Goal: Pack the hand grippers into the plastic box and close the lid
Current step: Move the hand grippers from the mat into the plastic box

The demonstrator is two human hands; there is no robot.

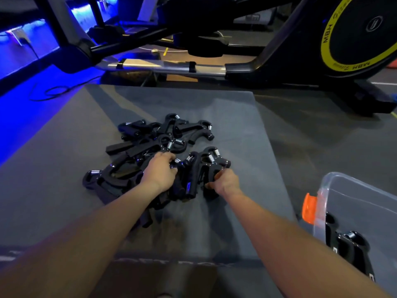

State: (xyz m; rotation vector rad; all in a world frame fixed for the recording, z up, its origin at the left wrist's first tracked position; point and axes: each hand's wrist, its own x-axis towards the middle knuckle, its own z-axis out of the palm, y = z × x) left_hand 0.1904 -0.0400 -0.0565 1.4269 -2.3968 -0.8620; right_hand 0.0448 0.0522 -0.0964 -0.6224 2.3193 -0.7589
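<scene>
Hands, left and right, each clutch black, steel-sprung hand grippers from the heap.

Black hand grippers piled on mat; some inside open clear plastic box

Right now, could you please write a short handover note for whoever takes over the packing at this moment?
Left hand: closed on a hand gripper at the near edge of the pile.
Right hand: gripping another hand gripper on the pile's right side.
Plastic box: open at lower right, orange latch facing the mat.
Done: at least one gripper already in the box.
Left: most of the pile still to pack; the lid isn't in view.
</scene>
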